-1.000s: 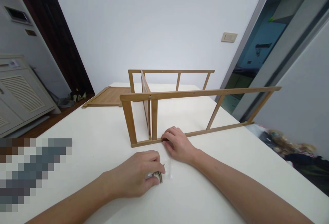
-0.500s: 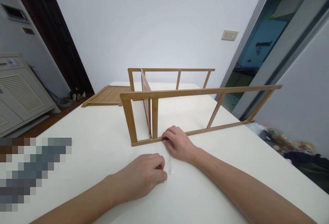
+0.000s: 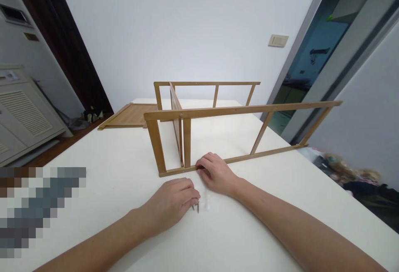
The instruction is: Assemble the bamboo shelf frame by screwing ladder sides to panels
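Note:
A light wooden rack frame (image 3: 237, 110) stands on its side on the white table (image 3: 118, 172), with one panel fixed between its two ladder-like sides. My right hand (image 3: 216, 174) rests with curled fingers against the near bottom rail, by the upright. My left hand (image 3: 170, 203) lies palm down in front of it, fingers curled over a small clear plastic bag (image 3: 204, 200) with several dark screws (image 3: 197, 208) at the fingertips.
A loose wooden shelf panel (image 3: 131, 116) lies at the table's far left corner. A white louvred cabinet (image 3: 21, 118) stands at left beside a dark door. At right are an open doorway and clutter on the floor (image 3: 352, 176).
My left hand shifted slightly over the screw bag; the screws, hidden half a second ago, show again at its fingertips. The right hand and the frame stayed put.

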Action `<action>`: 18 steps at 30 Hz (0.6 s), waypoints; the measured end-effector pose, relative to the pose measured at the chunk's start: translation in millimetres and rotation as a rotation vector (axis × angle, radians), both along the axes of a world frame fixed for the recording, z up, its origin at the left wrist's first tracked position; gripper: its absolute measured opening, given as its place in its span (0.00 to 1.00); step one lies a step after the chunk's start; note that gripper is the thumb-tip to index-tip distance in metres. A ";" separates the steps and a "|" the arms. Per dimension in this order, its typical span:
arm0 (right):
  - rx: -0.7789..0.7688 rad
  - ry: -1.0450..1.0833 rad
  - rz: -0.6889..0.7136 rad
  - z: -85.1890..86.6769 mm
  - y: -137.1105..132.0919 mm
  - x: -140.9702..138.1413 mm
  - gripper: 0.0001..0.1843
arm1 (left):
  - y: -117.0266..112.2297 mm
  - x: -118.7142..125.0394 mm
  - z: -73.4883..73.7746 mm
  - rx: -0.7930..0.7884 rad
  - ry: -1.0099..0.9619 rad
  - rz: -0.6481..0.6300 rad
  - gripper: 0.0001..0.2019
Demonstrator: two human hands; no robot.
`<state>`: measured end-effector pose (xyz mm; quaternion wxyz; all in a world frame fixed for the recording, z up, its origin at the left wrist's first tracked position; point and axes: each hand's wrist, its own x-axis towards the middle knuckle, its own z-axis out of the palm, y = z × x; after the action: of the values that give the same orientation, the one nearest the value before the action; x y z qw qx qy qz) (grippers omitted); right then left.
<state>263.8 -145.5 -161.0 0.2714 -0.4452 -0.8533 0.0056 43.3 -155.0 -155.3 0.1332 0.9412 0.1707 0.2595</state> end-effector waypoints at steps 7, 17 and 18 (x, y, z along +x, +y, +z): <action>0.015 0.007 0.021 -0.3 1.2 -0.7 0.08 | -0.5 0.8 -4.2 0.044 -0.029 0.029 0.09; 0.027 0.024 0.027 -1.8 1.4 0.2 0.09 | -12.8 3.5 -0.4 0.304 0.129 -0.023 0.12; 0.027 0.023 0.028 -1.8 1.5 0.3 0.09 | -12.3 3.5 -1.4 0.316 0.142 -0.026 0.12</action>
<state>264.1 -144.0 -162.7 0.2871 -0.4296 -0.8562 0.0029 46.8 -167.3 -156.7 -0.0256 0.9684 0.1245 0.2144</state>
